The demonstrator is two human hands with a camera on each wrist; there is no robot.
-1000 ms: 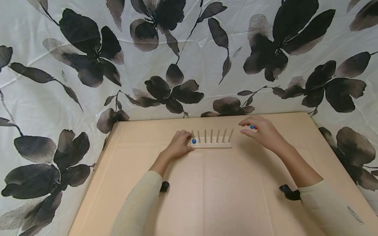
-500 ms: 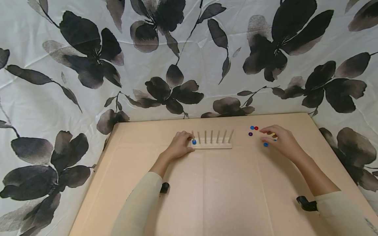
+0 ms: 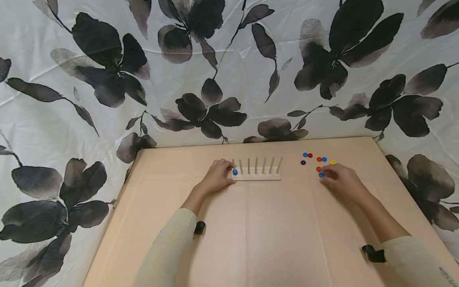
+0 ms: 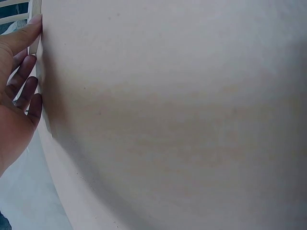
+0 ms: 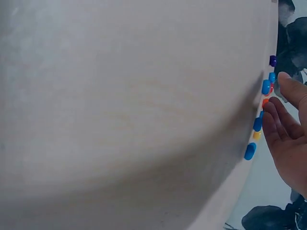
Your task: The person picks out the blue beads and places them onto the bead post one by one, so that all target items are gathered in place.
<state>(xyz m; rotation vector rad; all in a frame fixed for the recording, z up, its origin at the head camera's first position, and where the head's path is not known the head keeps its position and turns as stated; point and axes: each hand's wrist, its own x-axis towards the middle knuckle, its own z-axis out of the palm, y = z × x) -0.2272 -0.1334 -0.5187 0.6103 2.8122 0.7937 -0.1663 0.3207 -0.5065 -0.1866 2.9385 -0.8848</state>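
My left hand (image 3: pixel 217 176) holds the left end of a wooden peg rack (image 3: pixel 257 177), its thumb at the near edge and fingers at the back. A row of thin upright pegs stands on the rack; a blue bead (image 3: pixel 235 172) sits at the leftmost one. In the left wrist view, the fingertips lie against the rack's pale base (image 4: pixel 34 43). My right hand (image 3: pixel 345 181) is low over scattered beads, thumb and fingers apart. Its fingertips are right at a blue bead (image 3: pixel 321 175) and an orange bead (image 3: pixel 318 169). The right wrist view shows an orange bead (image 5: pixel 265 103) beside the fingertips.
Around the right hand lie more small beads: a purple one (image 3: pixel 303 162), a red one (image 3: pixel 310 155), a yellow one (image 3: pixel 332 162) and several others. All rest on a tan tabletop (image 3: pixel 272 231). A floral cloth (image 3: pixel 258 71) hangs behind the table's far edge.
My right hand has moved right and toward me, then lowered to the beads, uncovering several of them. The left hand stays at the rack.
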